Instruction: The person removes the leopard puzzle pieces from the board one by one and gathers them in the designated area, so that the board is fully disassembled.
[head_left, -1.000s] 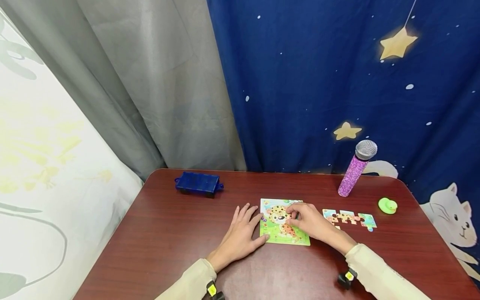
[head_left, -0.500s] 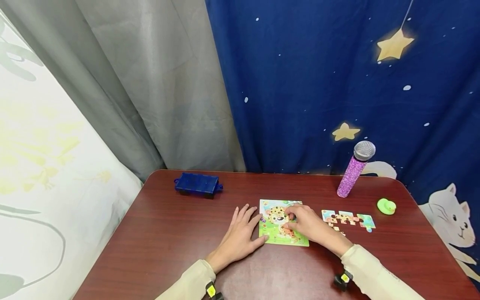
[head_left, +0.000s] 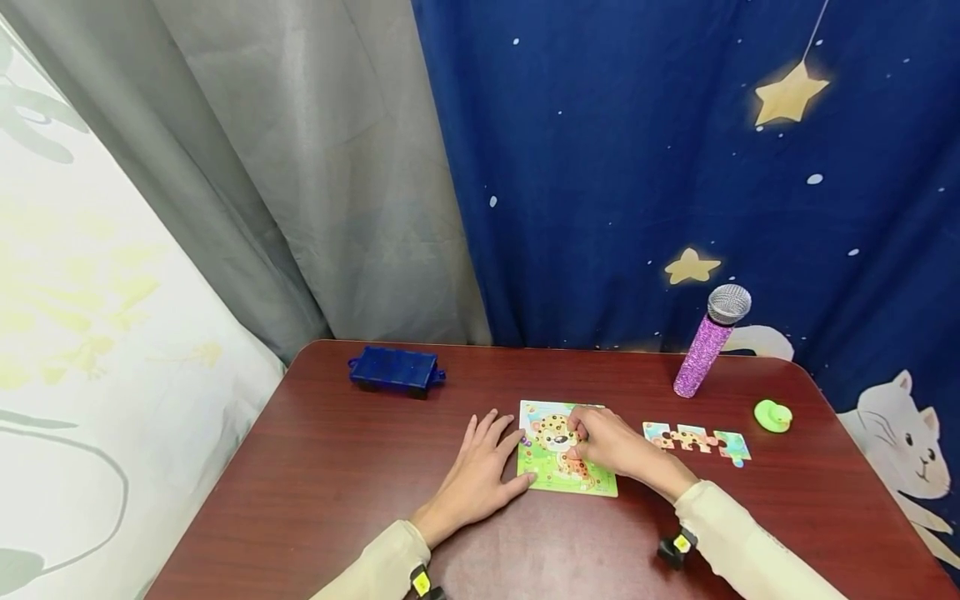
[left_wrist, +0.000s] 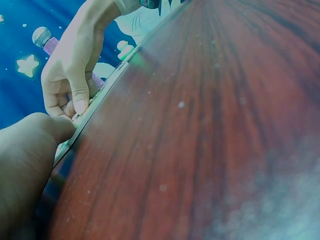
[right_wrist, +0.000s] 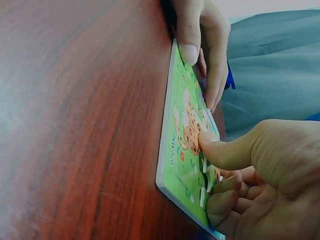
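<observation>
The step in hand seems to be the working of one puzzle piece (right_wrist: 202,197) at the puzzle board (head_left: 551,481), which lies flat on the table (head_left: 360,467) and shows a spotted animal. The right hand (head_left: 618,442) is over the right part of the board; its fingers are bent, with the thumb close to them, and they seem to pinch this piece, whose pale raised edge shows in the right wrist view. I cannot tell if the piece is being put in or taken out. The left hand (head_left: 476,471) has its fingers extended and spread, grasps nothing, and rests along the left side of the board, with the thumb on its near corner. In my judgement, the next move calls for a steady board under the left hand, and for level fingers on the right, so that neighbouring pieces are not disturbed. Three loose pieces (head_left: 696,437) lie in a row to the right of the board. Compared with half a second ago, both hands keep nearly the same places, but the right forearm is slightly more to the left, and a small piece below the row is not visible now, perhaps covered by this forearm.
</observation>
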